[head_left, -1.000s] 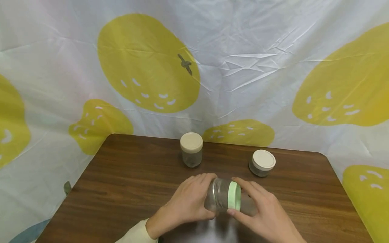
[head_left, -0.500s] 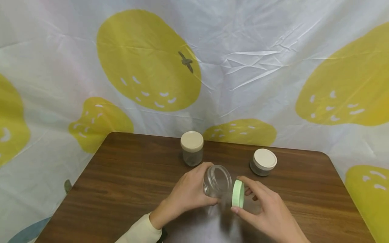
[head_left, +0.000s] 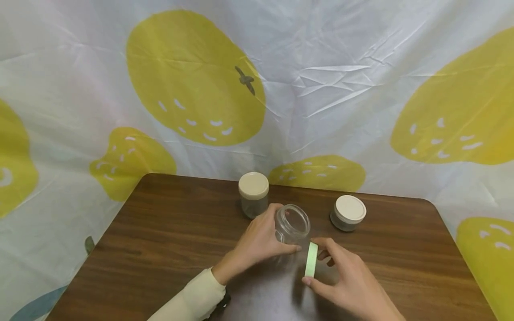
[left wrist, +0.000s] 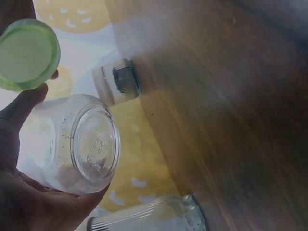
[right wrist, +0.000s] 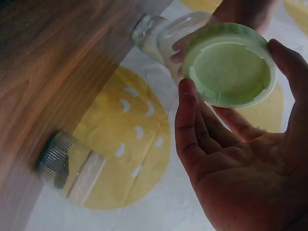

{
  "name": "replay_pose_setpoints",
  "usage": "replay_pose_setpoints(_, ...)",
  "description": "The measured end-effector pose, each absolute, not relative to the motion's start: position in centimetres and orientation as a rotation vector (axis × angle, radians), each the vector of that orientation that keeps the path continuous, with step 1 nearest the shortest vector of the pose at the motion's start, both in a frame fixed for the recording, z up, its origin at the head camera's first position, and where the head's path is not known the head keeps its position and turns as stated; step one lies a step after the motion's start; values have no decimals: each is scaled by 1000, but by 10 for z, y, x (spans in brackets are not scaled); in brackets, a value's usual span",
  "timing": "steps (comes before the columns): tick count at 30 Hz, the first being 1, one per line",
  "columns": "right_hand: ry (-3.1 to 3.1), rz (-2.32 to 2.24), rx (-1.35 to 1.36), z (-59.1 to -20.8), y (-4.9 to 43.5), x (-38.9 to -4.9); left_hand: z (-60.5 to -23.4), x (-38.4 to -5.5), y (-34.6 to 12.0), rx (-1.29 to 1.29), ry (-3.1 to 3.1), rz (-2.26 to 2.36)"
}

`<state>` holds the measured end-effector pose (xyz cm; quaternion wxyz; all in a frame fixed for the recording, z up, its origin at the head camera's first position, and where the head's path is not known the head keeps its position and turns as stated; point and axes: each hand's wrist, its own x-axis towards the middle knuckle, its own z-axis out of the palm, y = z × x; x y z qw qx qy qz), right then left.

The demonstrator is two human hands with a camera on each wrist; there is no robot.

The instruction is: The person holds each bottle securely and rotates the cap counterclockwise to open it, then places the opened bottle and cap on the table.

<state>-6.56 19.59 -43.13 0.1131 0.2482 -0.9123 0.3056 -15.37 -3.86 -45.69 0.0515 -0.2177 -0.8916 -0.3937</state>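
Observation:
In the head view my left hand (head_left: pixel 263 236) grips a clear glass jar (head_left: pixel 292 227), fingers behind it and thumb in front. The jar's uncovered mouth tilts up and to the right. Its round base shows in the left wrist view, where the jar (left wrist: pixel 94 149) looks see-through. My right hand (head_left: pixel 347 278) pinches a light green lid (head_left: pixel 311 260) on edge between thumb and fingertips, just right of and below the jar. In the right wrist view the lid's (right wrist: pixel 231 72) recessed face is turned to the camera, and the palm (right wrist: pixel 255 168) stays off it.
A taller glass jar with a cream lid (head_left: pixel 253 186) stands at the back of the dark wooden table (head_left: pixel 172 236), close behind my left hand. A shorter jar with a white lid (head_left: pixel 349 213) stands back right. A lemon-patterned cloth (head_left: pixel 321 53) hangs behind the table.
The green lid has come off the jar and away from its mouth. My left hand has moved the jar up and back, tipping its mouth upward. The lid stays in my right hand.

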Motion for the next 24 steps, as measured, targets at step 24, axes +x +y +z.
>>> replay_pose_setpoints(24,-3010,1022,306,-462,180,-91,-478,-206,-4,-426,-2823,-1353)
